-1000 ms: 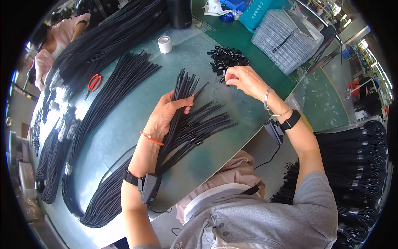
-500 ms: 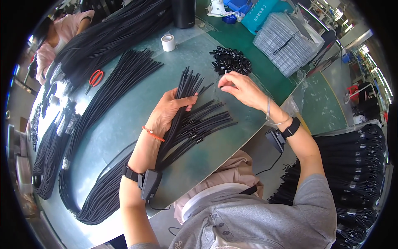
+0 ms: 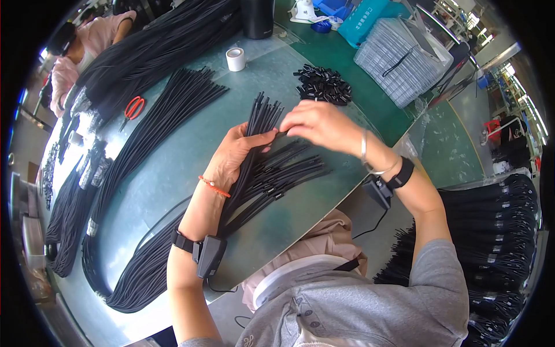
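The left hand is curled around a bunch of black cords, thumb pressed over them, so their cut ends fan up toward the middle of the green table. The right hand has its fingertips pinched together at the tip of 1 cord in that bunch; whether a small part sits between them cannot be told. Half a second ago this hand was apart from the bunch, and 1 second ago it was at the pile of small black clips toward the table's far edge, so it has come from the pile to the cord ends, likely bringing a clip to fit on.

Under the left hand lie finished cords, spread toward the near edge. Further left lies a long loose bundle, then red-handled scissors. A white tape roll stands near the far edge.
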A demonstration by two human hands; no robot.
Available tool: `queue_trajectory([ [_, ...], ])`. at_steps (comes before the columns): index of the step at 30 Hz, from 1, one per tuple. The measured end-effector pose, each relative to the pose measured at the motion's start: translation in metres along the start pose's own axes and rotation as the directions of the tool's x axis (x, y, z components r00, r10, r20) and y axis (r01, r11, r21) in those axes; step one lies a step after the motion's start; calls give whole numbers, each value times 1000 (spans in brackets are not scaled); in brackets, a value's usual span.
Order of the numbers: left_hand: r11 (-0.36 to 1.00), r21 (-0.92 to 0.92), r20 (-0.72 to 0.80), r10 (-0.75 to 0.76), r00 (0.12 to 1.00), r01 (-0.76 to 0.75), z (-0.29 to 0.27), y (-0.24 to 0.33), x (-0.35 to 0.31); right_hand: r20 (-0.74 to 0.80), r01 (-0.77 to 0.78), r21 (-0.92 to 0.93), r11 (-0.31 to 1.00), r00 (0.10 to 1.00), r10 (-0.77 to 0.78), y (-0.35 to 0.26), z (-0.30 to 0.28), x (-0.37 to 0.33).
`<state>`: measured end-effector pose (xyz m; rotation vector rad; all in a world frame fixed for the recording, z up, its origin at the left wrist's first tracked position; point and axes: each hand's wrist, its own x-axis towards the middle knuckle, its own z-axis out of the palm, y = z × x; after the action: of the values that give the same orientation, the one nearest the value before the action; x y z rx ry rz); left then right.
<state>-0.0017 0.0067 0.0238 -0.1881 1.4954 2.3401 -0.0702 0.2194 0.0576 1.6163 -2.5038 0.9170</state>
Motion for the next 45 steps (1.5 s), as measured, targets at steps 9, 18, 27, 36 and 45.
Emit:
queue_trajectory([
  [9,999,-30,-1,12,1000,-12,0,-3,2,-125,-48,-229,972,992,19,-11,19,-9],
  [18,992,123,3,34,999,-34,2,-1,3,-156,-161,-285,945,980,120,46,8,-30],
  [27,987,156,-27,43,999,-38,1,1,3,156,-352,878,324,850,503,20,-5,-5],
  [36,988,151,-51,35,998,-27,-3,4,-5,139,-335,560,758,940,312,20,-9,11],
  [45,1000,6,-93,12,996,-12,-6,6,-19,33,-5,228,974,999,-3,-32,33,6],
])
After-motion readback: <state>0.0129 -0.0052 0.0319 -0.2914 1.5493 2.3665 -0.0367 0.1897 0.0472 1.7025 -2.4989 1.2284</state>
